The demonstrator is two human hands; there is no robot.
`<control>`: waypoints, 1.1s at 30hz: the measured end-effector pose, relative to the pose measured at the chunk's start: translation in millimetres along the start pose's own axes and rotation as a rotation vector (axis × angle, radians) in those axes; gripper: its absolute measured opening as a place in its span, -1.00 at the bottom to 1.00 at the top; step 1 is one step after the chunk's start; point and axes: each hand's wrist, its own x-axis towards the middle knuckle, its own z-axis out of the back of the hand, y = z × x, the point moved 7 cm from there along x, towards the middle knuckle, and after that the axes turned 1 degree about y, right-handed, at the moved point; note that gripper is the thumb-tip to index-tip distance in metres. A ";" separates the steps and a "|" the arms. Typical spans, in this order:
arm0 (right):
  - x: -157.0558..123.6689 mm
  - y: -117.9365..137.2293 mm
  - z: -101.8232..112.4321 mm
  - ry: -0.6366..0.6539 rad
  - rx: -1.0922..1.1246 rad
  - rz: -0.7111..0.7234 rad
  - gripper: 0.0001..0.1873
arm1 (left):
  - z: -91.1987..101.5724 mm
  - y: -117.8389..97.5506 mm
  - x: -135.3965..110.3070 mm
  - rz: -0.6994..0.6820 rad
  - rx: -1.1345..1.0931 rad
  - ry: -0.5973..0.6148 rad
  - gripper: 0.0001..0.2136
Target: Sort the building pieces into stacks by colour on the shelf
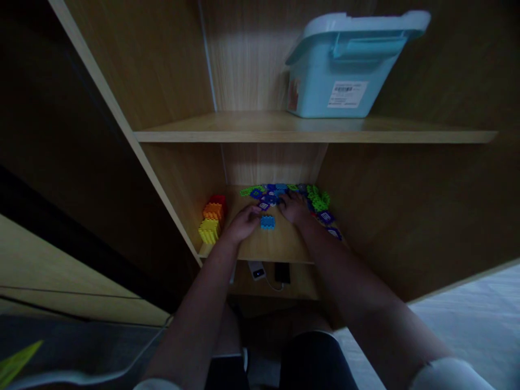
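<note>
My left hand [246, 222] hovers over the left-middle of the lower shelf, fingers loosely bent and slightly apart, nothing visible held in it. Just beyond its fingertips lies a purple tile [264, 206] with a white print. A blue notched block [267, 222] rests on the shelf between my hands. Farther right, my right hand [293, 207] reaches over a spread of blue and purple pieces [280, 187], fingers apart and touching them; its fingertips are hard to make out in the dim light.
Yellow [209, 231], orange [213, 212] and red [218, 201] notched stacks stand along the left wall. Green pieces [319, 198] lie at the right. Above is a shelf board [252, 130] bearing a light-blue bin [345, 70]. Below sit a white device [257, 270] and a black one [282, 272].
</note>
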 end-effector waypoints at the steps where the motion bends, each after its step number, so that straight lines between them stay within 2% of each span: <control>1: 1.9 -0.6 -1.9 0.015 0.002 0.007 -0.42 | -0.1 0.1 0.0 0.005 -0.001 0.004 -0.76; 6: 4.2 -1.7 -4.2 0.028 0.044 0.027 -0.44 | -0.3 0.6 -0.3 0.031 0.004 0.009 -0.76; 11: 1.5 -0.1 2.5 -0.045 0.103 0.073 -0.47 | 0.2 0.1 -0.4 0.037 0.020 0.000 -0.76; 18: -9.4 2.7 35.7 -0.254 0.240 0.165 -0.53 | 6.2 -2.0 2.0 0.012 0.007 -0.055 -0.80; 22: -32.7 24.4 59.5 -0.312 0.215 0.279 -0.54 | 12.5 -7.6 1.9 0.006 -0.047 -0.142 -0.73; 27: -73.3 72.7 67.2 -0.234 0.152 0.546 -0.55 | 15.4 -13.5 2.0 -0.003 -0.126 -0.181 -0.48; 30: -86.8 83.6 67.0 -0.197 0.159 0.591 -0.59 | 18.1 -5.6 3.3 0.059 -0.172 -0.212 -0.51; 33: -91.4 80.4 68.3 -0.191 0.196 0.579 -0.69 | 17.5 1.3 3.8 0.121 -0.199 -0.196 -0.59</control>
